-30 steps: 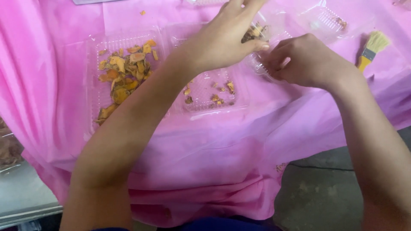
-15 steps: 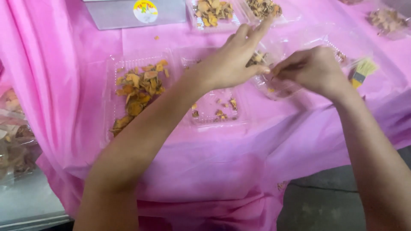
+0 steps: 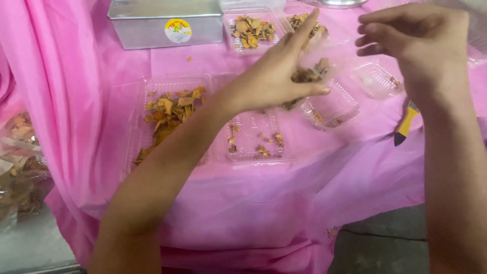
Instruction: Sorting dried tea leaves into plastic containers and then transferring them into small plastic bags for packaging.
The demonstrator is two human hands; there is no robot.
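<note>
chips [image 3: 310, 74] brown, crumbly, in left hand [image 3: 276, 76]

The desk [image 3: 167, 63] is covered by a pink cloth [image 3: 264, 203]. On it are laid an open clear tray [image 3: 172, 114] of orange-brown chips, a nearly empty tray [image 3: 253, 137], a small clear tub [image 3: 332, 106], a metal box [image 3: 165, 23] at the back, another filled tray [image 3: 251, 28], and a yellow-handled brush [image 3: 406, 124].
</note>
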